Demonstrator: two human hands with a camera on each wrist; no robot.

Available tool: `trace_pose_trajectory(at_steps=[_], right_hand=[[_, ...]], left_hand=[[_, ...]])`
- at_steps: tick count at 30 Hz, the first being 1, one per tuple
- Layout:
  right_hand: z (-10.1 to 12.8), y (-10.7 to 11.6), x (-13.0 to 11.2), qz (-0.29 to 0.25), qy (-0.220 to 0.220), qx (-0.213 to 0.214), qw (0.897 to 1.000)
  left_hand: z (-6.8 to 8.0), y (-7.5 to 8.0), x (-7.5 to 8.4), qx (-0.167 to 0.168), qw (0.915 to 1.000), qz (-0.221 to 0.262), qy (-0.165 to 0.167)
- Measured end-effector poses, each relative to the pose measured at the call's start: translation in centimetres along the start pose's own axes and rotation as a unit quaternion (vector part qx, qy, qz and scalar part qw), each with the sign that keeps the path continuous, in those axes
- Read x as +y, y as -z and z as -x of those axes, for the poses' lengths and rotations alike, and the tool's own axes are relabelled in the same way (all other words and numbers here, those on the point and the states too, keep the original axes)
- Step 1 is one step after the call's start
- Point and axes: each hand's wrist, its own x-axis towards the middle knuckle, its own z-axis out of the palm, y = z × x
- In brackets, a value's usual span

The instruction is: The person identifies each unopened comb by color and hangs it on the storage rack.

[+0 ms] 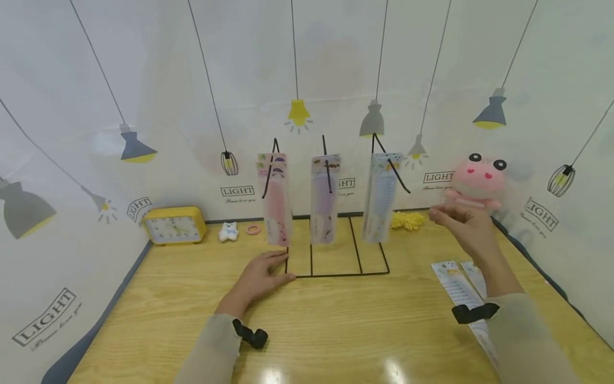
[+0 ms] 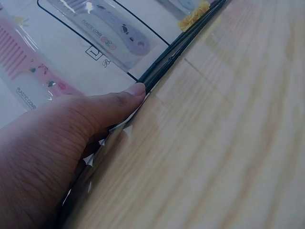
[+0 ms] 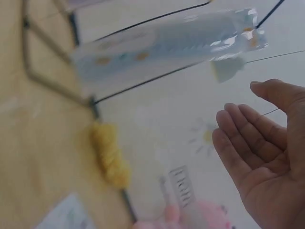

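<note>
My left hand (image 1: 259,277) holds the left front corner of a black wire rack (image 1: 342,275), with the thumb on its front bar in the left wrist view. On the rack's hooks hang packaged plastic combs: pink comb packs (image 1: 276,205) at left, a purple comb pack (image 1: 324,205) in the middle and a blue comb pack (image 1: 381,205) at right. Right of the rack, my right hand (image 1: 467,229) is in the air with nothing in it, its loosely bent fingers showing in the right wrist view. Below it, comb packs (image 1: 453,280) lie on the table, partly hidden by the forearm.
Along the back stand a yellow clock (image 1: 175,226), a small white bear figure (image 1: 228,231) and a pink ring (image 1: 253,229). A yellow yarn bundle (image 1: 406,220) lies right of the rack. Behind the right hand sits a pink plush toy (image 1: 479,181). Printed cloth (image 1: 336,53) encloses the table (image 1: 364,330).
</note>
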Motion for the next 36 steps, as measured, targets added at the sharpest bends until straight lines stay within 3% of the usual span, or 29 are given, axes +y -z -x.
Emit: trace_pose_trajectory(at_steps=[7, 10, 14, 19, 36], right_hand=[[2.8, 0.3, 6.8, 0.077, 0.011, -0.065, 0.995], [3.7, 0.1, 9.6, 0.081, -0.007, -0.067, 0.994], [4.1, -0.5, 12.1, 0.093, 0.006, -0.037, 0.995], [3.7, -0.8, 13.2, 0.185, 0.036, 0.008, 0.982], [3.3, -0.5, 13.9, 0.242, 0.064, 0.039, 0.967]], left_hand=[[0.0, -0.3, 0.1, 0.011, 0.9999, 0.010, -0.006], [0.0, -0.7, 0.1, 0.003, 0.9999, 0.013, -0.007], [0.2, -0.9, 0.1, 0.002, 0.9999, 0.012, -0.003], [0.3, -0.5, 0.0, 0.009, 0.9999, 0.005, -0.003], [0.2, -0.2, -0.1, 0.005, 0.9999, 0.015, 0.002]])
